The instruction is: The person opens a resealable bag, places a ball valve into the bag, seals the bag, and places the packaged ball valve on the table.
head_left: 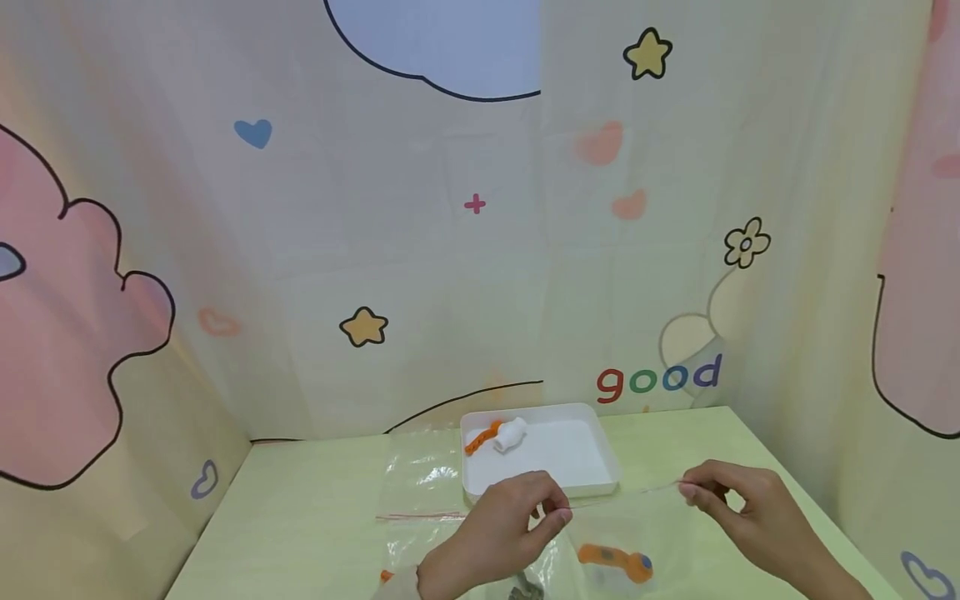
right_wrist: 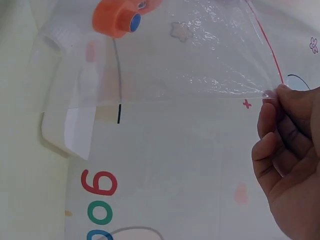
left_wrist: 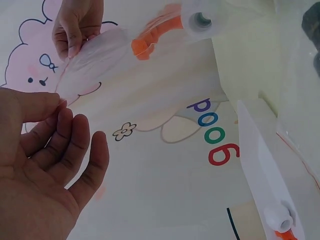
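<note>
A clear plastic zip bag (right_wrist: 200,60) with a red strip near its top hangs between my two hands. My left hand (head_left: 502,529) pinches one top corner between thumb and forefinger, its other fingers loosely spread in the left wrist view. The opposite corner is pinched by my right hand (head_left: 757,517), so the top edge is drawn out straight. Inside the bag lies an orange part (head_left: 615,562) with a blue round end (right_wrist: 135,22). A white round piece (left_wrist: 190,30) shows beside it in the left wrist view.
Behind the hands, a white tray (head_left: 577,462) holds an orange knobbly piece (head_left: 482,438) and a white piece (head_left: 510,435). Clear bags (head_left: 420,475) lie left of it on the pale green table (head_left: 300,517). A dark grey object (head_left: 527,588) shows near the front. Printed curtains surround the table.
</note>
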`<control>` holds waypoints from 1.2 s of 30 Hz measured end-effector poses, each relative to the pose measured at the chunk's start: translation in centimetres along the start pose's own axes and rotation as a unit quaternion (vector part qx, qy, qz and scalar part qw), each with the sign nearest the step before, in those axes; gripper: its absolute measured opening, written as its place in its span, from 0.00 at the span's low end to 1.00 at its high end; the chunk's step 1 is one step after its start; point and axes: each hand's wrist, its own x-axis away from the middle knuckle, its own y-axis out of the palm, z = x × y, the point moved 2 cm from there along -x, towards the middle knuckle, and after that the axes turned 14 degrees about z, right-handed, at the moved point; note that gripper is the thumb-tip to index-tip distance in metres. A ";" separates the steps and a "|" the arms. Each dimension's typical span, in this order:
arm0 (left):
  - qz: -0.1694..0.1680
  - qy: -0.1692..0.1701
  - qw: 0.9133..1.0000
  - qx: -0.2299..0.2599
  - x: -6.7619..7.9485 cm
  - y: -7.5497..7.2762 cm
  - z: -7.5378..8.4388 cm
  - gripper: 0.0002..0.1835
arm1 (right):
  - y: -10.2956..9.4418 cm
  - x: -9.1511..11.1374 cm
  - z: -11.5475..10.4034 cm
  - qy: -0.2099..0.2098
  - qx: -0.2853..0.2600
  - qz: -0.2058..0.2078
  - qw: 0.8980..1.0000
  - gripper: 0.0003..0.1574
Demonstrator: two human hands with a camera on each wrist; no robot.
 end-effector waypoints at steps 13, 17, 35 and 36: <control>-0.084 -0.002 0.996 0.000 1.0 2.2 1.4 0.05 | -2.0 3.2 -0.1 0.025 0.004 -0.040 0.999 0.27; -0.108 -0.010 0.994 0.012 1.3 2.7 1.7 0.06 | -2.1 4.1 0.3 0.046 0.002 -0.046 0.998 0.24; -0.132 -0.022 0.989 -0.068 0.2 6.3 -3.5 0.06 | 1.6 3.2 4.7 0.106 0.082 -0.080 0.988 0.12; -0.136 -0.030 0.988 -0.069 0.0 6.4 -3.8 0.06 | 1.8 3.1 5.0 0.108 0.086 -0.084 0.987 0.11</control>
